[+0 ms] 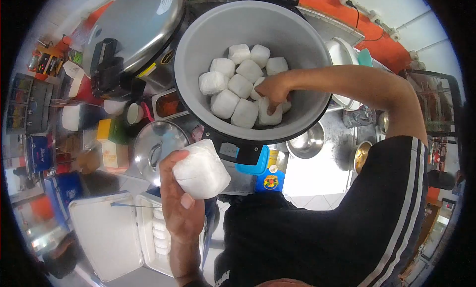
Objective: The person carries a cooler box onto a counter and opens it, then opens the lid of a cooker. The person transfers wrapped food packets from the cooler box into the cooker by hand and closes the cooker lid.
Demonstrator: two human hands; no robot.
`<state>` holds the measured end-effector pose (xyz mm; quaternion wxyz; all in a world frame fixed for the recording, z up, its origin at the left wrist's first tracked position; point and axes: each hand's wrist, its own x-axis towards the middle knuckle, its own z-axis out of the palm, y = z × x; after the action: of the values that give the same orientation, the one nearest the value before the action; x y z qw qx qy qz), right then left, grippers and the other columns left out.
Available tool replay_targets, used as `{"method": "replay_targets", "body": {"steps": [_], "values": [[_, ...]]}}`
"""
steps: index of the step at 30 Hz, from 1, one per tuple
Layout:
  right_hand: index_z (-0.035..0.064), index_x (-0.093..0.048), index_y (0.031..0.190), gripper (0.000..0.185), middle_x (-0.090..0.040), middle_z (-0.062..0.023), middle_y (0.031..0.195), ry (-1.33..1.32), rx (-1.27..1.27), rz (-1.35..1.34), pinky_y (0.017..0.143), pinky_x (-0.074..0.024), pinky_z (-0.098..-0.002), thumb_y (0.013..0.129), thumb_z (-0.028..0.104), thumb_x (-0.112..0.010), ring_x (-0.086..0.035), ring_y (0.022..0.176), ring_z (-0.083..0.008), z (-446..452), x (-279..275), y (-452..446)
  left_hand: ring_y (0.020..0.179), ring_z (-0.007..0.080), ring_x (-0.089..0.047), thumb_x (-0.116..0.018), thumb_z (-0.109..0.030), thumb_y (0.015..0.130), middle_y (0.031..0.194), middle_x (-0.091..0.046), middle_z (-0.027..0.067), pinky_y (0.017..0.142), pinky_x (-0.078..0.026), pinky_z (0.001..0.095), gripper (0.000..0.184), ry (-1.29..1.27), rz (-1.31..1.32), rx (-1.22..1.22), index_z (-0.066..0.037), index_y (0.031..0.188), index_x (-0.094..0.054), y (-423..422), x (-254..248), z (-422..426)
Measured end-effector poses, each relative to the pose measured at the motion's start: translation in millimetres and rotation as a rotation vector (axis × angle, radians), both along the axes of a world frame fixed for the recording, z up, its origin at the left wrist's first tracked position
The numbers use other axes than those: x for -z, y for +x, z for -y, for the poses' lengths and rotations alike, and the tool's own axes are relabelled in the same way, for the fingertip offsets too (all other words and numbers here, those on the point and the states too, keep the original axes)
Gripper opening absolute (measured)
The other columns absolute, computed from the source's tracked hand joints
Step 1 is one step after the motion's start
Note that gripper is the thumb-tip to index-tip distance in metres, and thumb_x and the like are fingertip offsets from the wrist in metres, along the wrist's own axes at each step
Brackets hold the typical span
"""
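White rounded packets [240, 86] lie in a grey round pot [302, 44], several of them side by side on its bottom. My right hand [274, 91] reaches into the pot from the right, its fingers bent around a packet [270, 113] at the lower right of the group. My left hand [183, 202] is outside the pot, at its lower left, and holds up a single white packet [202, 170] between thumb and fingers.
A closed cooker [134, 24] stands left of the pot. Below it are a round metal lid [158, 148] and a red-filled tray [168, 104]. An open white box [104, 232] with white packets sits lower left. A metal bowl [307, 141] is at right.
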<state>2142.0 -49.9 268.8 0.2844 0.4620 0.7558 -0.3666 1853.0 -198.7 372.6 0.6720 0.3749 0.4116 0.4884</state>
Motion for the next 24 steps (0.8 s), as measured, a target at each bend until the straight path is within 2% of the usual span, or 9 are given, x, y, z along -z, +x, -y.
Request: {"method": "replay_targets", "body": {"steps": [1,4,7,10,14,16,17,20,24], "values": [[0.0003,-0.043,0.126,0.076,-0.06,-0.0236,0.105,-0.179,0.11,0.103,0.083,-0.0484,-0.046,0.068,0.03,-0.081,-0.06,0.101,-0.0334,2,-3,-3,0.12,0.03,-0.045,-0.07,-0.042,0.067,0.124,-0.043,0.0122,0.1,-0.042,0.0386,0.077,0.003,0.0,0.003,-0.01,0.13,-0.04,-1,1,0],[0.0011,-0.043,0.128,0.069,-0.062,-0.0236,0.101,-0.147,0.127,0.012,0.08,-0.0501,-0.0439,0.076,0.034,-0.075,-0.065,0.091,-0.0324,5,-19,-9,0.123,0.0297,-0.045,-0.065,-0.033,0.074,0.128,-0.044,0.0128,0.103,-0.04,0.0401,0.067,0.06,0.009,0.054,-0.009,0.132,-0.041,0,2,-2],[0.0025,-0.042,0.131,0.066,-0.063,-0.0206,0.102,0.327,0.001,-0.132,0.079,-0.0505,-0.0418,0.082,0.038,-0.068,-0.065,0.088,-0.03,3,-77,-21,0.131,0.0286,-0.039,-0.048,-0.016,0.086,0.142,-0.036,0.0157,0.109,-0.031,0.0452,0.059,0.169,-0.086,0.084,-0.003,0.141,-0.033,13,-8,-15],[0.0076,-0.046,0.128,0.054,-0.057,-0.0185,0.111,0.264,0.21,-0.706,0.082,-0.0481,-0.0425,0.083,0.03,-0.066,-0.059,0.1,-0.0306,35,-166,-47,0.133,0.0282,-0.036,-0.047,-0.018,0.089,0.145,-0.032,0.016,0.111,-0.026,0.0444,0.062,0.232,-0.007,0.069,-0.003,0.145,-0.025,39,-11,-37],[0.0088,-0.049,0.123,0.053,-0.054,-0.0178,0.112,0.805,0.008,-0.68,0.082,-0.0474,-0.0421,0.078,0.027,-0.068,-0.057,0.102,-0.0319,45,-151,-50,0.14,0.0322,-0.021,-0.055,-0.025,0.086,0.153,-0.014,0.0164,0.113,-0.021,0.0472,0.073,0.273,0.296,0.179,-0.008,0.148,-0.02,61,-7,-53],[0.0078,-0.049,0.121,0.059,-0.054,-0.0182,0.112,0.821,0.055,-0.441,0.085,-0.0464,-0.0421,0.071,0.029,-0.073,-0.055,0.103,-0.0335,29,-139,-31,0.141,0.0361,-0.014,-0.059,-0.038,0.082,0.154,-0.005,0.0182,0.112,-0.019,0.0516,0.088,0.355,-0.06,0.192,-0.008,0.149,-0.011,55,-11,-50],[0.0082,-0.049,0.121,0.059,-0.055,-0.0189,0.11,0.76,0.084,-0.308,0.086,-0.0461,-0.0423,0.071,0.03,-0.073,-0.055,0.103,-0.0339,22,-126,-20,0.138,0.0393,-0.02,-0.062,-0.048,0.076,0.151,-0.014,0.0216,0.11,-0.022,0.0541,0.098,0.407,-0.175,0.078,-0.006,0.148,-0.012,52,-12,-46],[0.0037,-0.05,0.12,0.055,-0.059,-0.0221,0.105,0.427,0.018,0.106,0.088,-0.045,-0.0442,0.076,0.031,-0.07,-0.056,0.103,-0.0361,-1,-69,16,0.133,0.0374,-0.032,-0.062,-0.048,0.077,0.145,-0.027,0.0221,0.108,-0.028,0.0518,0.093,0.359,-0.141,0.134,-0.006,0.147,-0.017,23,0,-27],[-0.0053,-0.051,0.121,0.053,-0.061,-0.0247,0.11,0.035,0.158,0.196,0.091,-0.0438,-0.0449,0.086,0.033,-0.058,-0.058,0.106,-0.0364,-5,7,36,0.113,0.0333,-0.054,-0.063,-0.045,0.079,0.129,-0.046,0.024,0.093,-0.044,0.0433,0.088,0.233,-0.196,0.066,-0.002,0.143,-0.022,-17,33,23]]}}
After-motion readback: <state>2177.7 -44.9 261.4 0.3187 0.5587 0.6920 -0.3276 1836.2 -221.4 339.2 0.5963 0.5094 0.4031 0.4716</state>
